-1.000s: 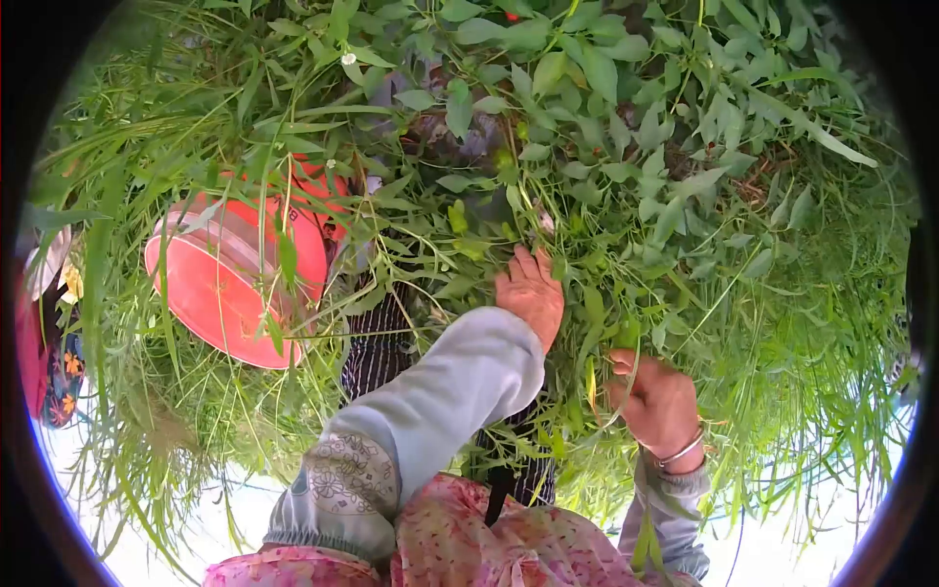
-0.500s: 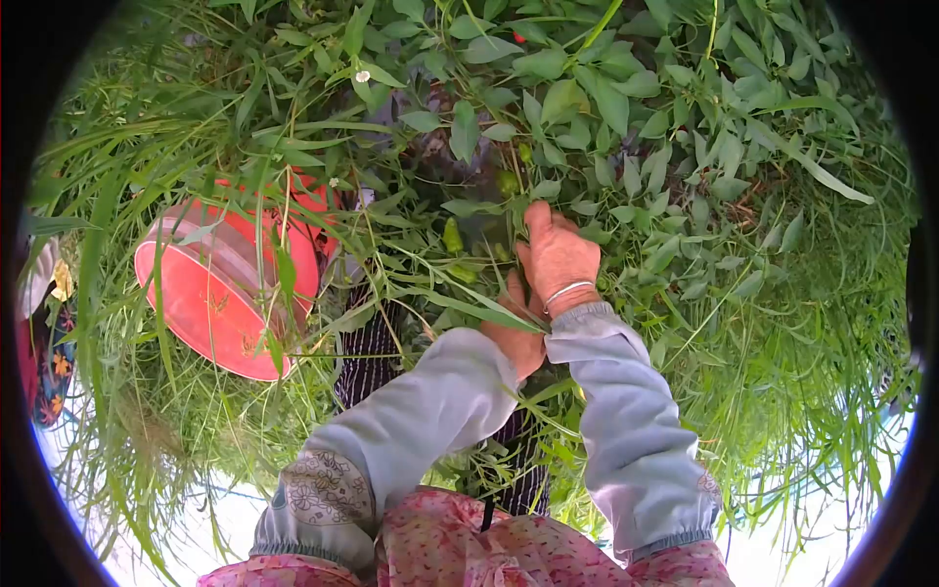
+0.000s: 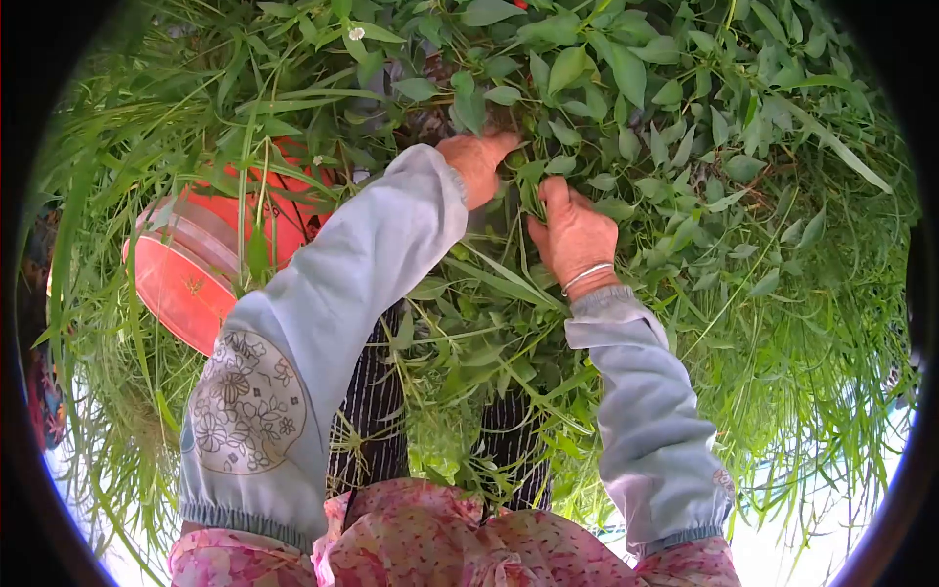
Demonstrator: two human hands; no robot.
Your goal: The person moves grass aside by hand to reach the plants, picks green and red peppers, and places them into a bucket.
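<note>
My left hand [image 3: 476, 166] reaches into the leafy plants [image 3: 611, 73] at the upper middle, its fingertips partly hidden by leaves. To its right and slightly lower, my right hand [image 3: 575, 233], with a white bracelet at the wrist, has its fingers curled at a green stem among the leaves. The two hands are apart. Pale sleeve covers reach up both forearms. What my left fingers touch is too hidden to make out.
A red bucket [image 3: 181, 284] lies tilted in the long grass [image 3: 108, 235] at the left. A small white flower [image 3: 356, 33] stands at the top. My striped trouser legs [image 3: 372, 411] show below the plants. Patterned cloth appears at the far left edge.
My left hand has moved up from below my right hand into the plants. My right hand has shifted slightly right and down. The left sleeve now covers part of the bucket.
</note>
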